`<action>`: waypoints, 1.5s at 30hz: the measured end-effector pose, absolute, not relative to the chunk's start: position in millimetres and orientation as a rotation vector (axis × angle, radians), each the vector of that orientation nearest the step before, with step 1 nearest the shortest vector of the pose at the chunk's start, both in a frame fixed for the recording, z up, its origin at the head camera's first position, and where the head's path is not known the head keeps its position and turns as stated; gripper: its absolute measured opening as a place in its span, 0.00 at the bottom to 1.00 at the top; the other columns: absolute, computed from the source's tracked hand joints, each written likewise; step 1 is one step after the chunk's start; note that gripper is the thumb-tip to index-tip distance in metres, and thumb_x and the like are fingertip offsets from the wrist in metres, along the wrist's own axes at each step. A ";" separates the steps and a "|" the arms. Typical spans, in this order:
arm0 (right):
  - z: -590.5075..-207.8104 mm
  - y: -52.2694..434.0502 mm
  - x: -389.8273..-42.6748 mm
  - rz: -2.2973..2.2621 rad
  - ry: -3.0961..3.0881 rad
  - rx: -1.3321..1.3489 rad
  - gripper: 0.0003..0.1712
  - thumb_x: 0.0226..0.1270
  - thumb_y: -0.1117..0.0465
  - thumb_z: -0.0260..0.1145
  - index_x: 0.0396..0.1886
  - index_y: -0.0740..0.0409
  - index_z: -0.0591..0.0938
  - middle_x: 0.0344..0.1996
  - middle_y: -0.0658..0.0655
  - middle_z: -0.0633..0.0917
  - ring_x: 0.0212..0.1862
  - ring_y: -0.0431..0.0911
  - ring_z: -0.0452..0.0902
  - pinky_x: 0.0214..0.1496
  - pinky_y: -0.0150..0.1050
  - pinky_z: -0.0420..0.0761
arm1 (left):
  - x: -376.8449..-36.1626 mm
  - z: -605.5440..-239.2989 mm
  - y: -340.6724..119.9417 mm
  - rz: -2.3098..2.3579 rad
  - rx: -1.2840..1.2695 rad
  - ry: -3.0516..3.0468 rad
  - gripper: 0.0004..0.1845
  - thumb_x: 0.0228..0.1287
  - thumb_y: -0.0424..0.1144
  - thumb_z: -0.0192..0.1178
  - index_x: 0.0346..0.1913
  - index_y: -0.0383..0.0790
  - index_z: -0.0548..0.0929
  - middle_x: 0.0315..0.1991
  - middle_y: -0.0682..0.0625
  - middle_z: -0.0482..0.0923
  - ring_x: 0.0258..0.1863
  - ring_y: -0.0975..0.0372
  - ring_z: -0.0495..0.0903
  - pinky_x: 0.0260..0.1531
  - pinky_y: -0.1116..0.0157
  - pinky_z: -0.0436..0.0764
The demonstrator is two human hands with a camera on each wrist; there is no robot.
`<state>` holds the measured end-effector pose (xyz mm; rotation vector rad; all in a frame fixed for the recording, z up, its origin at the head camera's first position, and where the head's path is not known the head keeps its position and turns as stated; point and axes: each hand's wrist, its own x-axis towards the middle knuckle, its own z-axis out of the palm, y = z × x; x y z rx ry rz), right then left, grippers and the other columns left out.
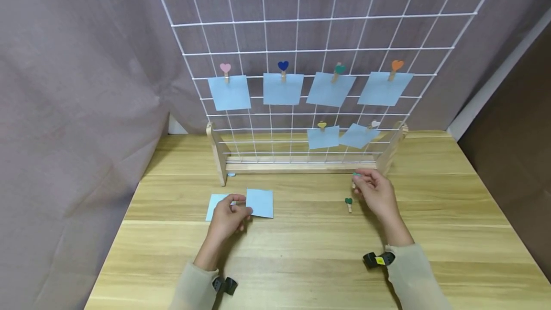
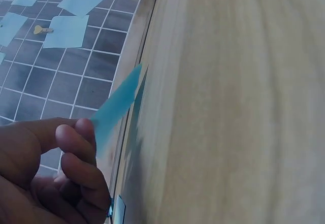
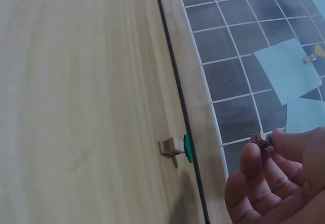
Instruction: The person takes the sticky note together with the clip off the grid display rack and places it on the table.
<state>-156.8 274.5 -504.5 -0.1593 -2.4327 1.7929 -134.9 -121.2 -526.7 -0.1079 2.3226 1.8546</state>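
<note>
My left hand [image 1: 229, 216] pinches a light blue paper square [image 1: 260, 203] by its left edge; in the left wrist view the sheet [image 2: 118, 111] stands up from the fingertips, seen nearly edge-on. Another blue paper [image 1: 215, 206] lies on the table, partly hidden behind that hand. On the right, my right hand [image 1: 379, 195] pinches a small wooden clothespin [image 3: 261, 139] between thumb and fingers, in front of the rack's base. A second clothespin with a dark green heart [image 1: 348, 204] lies on the table to the left of this hand.
A white wire grid [image 1: 318, 18] leans back in a wooden stand [image 1: 297, 167]. Several blue papers hang on it from heart clothespins: a row of papers [image 1: 282, 91] higher up, and two papers [image 1: 324, 138] lower right. A small blue piece [image 1: 231, 174] lies by the stand's left foot.
</note>
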 end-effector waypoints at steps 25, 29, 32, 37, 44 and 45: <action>-519.7 288.1 -143.6 1.637 -2.686 -0.173 0.19 0.80 0.63 0.65 0.57 0.78 0.80 0.37 0.66 0.88 0.31 0.41 0.85 0.35 0.32 0.87 | -135.0 -533.3 -131.6 1.487 -0.041 2.442 0.08 0.75 0.31 0.61 0.48 0.32 0.89 0.20 0.49 0.81 0.18 0.64 0.74 0.17 0.71 0.69; -522.6 290.3 -141.1 1.579 -2.775 -0.165 0.18 0.79 0.64 0.65 0.56 0.78 0.81 0.37 0.64 0.88 0.31 0.41 0.85 0.35 0.30 0.85 | -134.9 -531.7 -131.7 1.485 -0.040 2.447 0.09 0.76 0.32 0.61 0.47 0.32 0.89 0.20 0.49 0.82 0.16 0.65 0.71 0.16 0.72 0.66; -524.4 291.0 -140.8 1.541 -2.818 -0.136 0.15 0.79 0.66 0.65 0.53 0.77 0.82 0.36 0.62 0.88 0.31 0.42 0.83 0.34 0.31 0.84 | -134.7 -530.7 -132.5 1.474 -0.048 2.456 0.08 0.76 0.33 0.61 0.46 0.33 0.89 0.21 0.49 0.82 0.15 0.65 0.68 0.15 0.71 0.66; -523.2 290.7 -141.0 1.457 -2.887 -0.081 0.11 0.77 0.67 0.65 0.48 0.75 0.83 0.30 0.57 0.86 0.31 0.43 0.80 0.32 0.31 0.80 | -137.0 -530.4 -134.9 1.459 -0.040 2.459 0.09 0.77 0.36 0.61 0.43 0.36 0.89 0.21 0.49 0.81 0.12 0.65 0.66 0.14 0.70 0.67; -521.2 291.3 -138.3 1.349 -2.918 -0.112 0.12 0.77 0.67 0.65 0.50 0.75 0.84 0.30 0.56 0.87 0.30 0.44 0.81 0.31 0.31 0.79 | -138.1 -528.3 -134.3 1.455 -0.028 2.464 0.10 0.77 0.37 0.61 0.41 0.36 0.89 0.20 0.49 0.79 0.12 0.65 0.66 0.14 0.70 0.67; -521.3 291.7 -137.9 1.345 -2.916 -0.117 0.12 0.77 0.67 0.65 0.51 0.75 0.84 0.30 0.57 0.87 0.30 0.44 0.81 0.31 0.31 0.79 | -138.3 -527.4 -133.9 1.456 -0.031 2.463 0.10 0.78 0.38 0.60 0.41 0.35 0.89 0.20 0.48 0.79 0.12 0.65 0.66 0.14 0.70 0.67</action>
